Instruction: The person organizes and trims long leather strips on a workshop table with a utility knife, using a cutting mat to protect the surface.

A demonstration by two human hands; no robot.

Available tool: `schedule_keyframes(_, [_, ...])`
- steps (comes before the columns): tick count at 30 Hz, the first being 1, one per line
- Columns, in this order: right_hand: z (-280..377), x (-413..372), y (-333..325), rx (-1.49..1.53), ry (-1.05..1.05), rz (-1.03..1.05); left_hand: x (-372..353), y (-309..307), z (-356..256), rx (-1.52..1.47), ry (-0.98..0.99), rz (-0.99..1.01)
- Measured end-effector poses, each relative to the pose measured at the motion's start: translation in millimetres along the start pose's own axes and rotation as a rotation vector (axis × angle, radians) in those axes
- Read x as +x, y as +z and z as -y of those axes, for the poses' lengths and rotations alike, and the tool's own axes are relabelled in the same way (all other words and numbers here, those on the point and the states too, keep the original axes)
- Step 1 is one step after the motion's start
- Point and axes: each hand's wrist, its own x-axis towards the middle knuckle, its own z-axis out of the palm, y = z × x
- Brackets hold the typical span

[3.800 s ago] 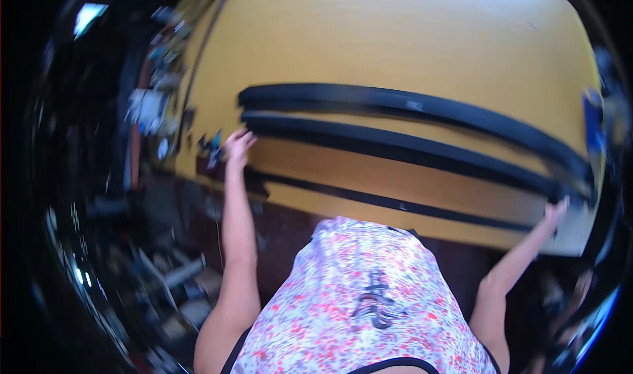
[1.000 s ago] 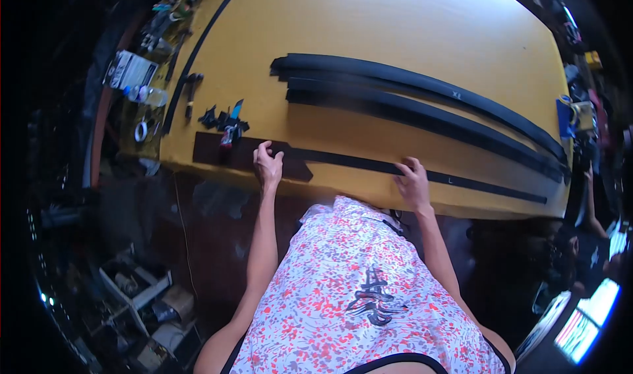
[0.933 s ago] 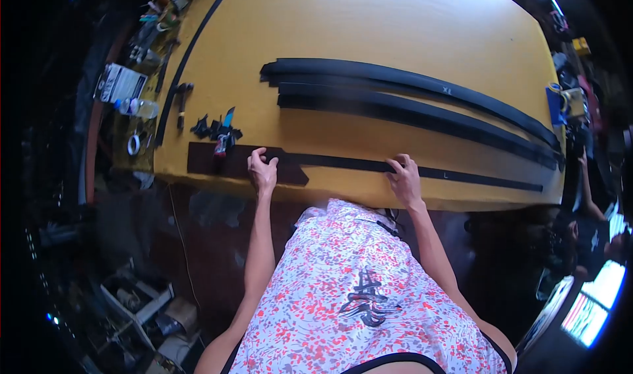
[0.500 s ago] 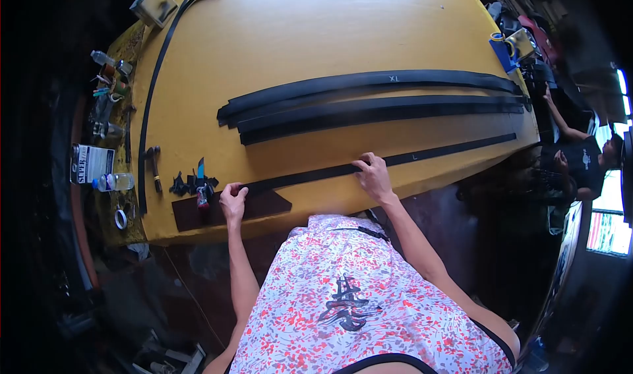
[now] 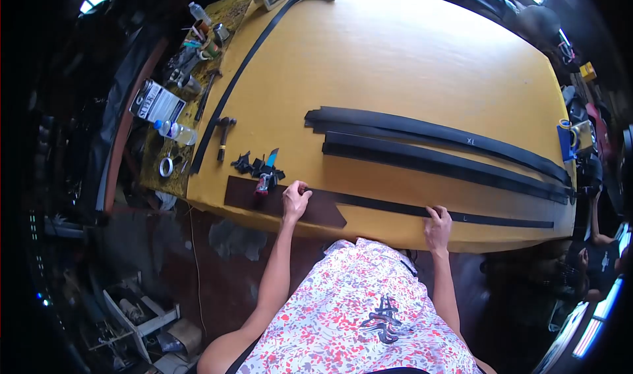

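A long narrow black strip (image 5: pixel 389 205) marked "L" lies along the near edge of the yellow table. My left hand (image 5: pixel 296 201) pinches its left end, fingers closed. Farther along, left of the "L" mark, my right hand (image 5: pixel 438 230) has its fingers curled together on the strip. Beneath and beside my left hand is a dark brown angled piece (image 5: pixel 290 206). On its upper edge rests a cutter with a blue blade and red handle (image 5: pixel 263 183), among black scraps (image 5: pixel 245 165).
Two wider black strip bundles (image 5: pixel 422 127) (image 5: pixel 428 160) lie beyond, one marked "XL". A hammer (image 5: pixel 224 139), water bottle (image 5: pixel 175 132), tape roll (image 5: pixel 166 167) and metal can (image 5: pixel 157 102) are at left. Another person (image 5: pixel 597 262) is at far right.
My view has turned, so the table appears shifted and tilted. My right hand has moved rightward along the strip, nearer the "L" mark. My left hand stays at the strip's left end.
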Motion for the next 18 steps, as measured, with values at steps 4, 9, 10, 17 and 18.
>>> schedule_keyframes(4, [3.8,3.4,-1.3,0.009,0.015,0.021,-0.5,-5.3,-1.6,-0.007,-0.009,0.040])
schedule_keyframes(9, [4.9,1.4,5.5,0.054,0.022,-0.064,1.2,-6.8,4.1,0.023,0.063,0.027])
schedule_keyframes(10, [8.6,2.0,2.3,0.044,-0.002,-0.093,0.6,-9.1,-2.5,0.053,0.001,0.056])
schedule_keyframes(17, [-0.4,-4.4,18.1,-0.046,0.094,-0.114,17.7,-7.0,41.7,-0.109,0.060,0.152])
schedule_keyframes(18, [0.6,-3.2,18.0,-0.041,0.096,-0.080,16.7,-9.4,37.3,-0.123,0.053,0.176])
